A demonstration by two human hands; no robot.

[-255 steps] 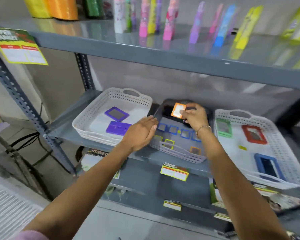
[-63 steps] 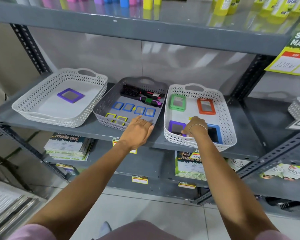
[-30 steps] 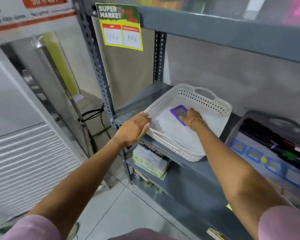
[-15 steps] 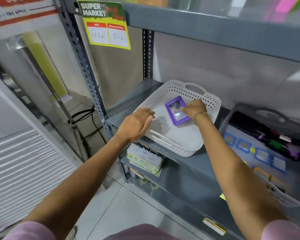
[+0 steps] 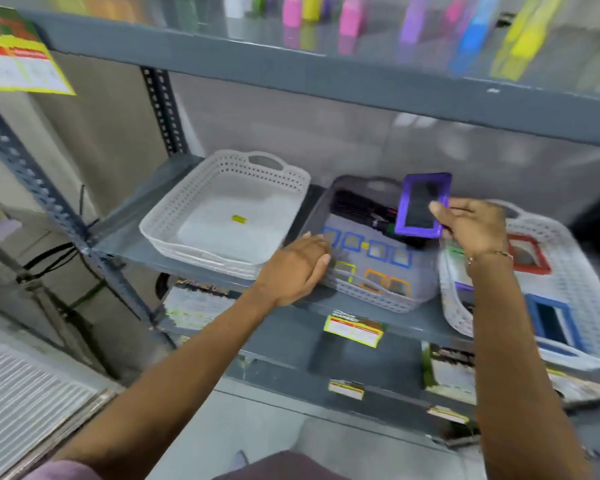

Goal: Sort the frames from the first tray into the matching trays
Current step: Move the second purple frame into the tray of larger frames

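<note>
My right hand holds a purple frame upright in the air above the grey middle tray. That tray carries several small blue, yellow and orange frames and dark combs at its back. My left hand rests on the grey tray's left rim, fingers loosely curled. The white left tray holds only a small yellow tag. The white right tray holds a red frame, a blue frame, and a purple one partly hidden by my arm.
All three trays stand on a grey metal shelf. The shelf above carries coloured bottles. Price labels hang on the shelf's front edge, and booklets lie on the lower shelf. A yellow sign hangs at the upper left.
My right hand lifted the purple frame out of the left tray and carried it right, over the grey tray. My left hand moved from the left tray's rim to the grey tray's rim.
</note>
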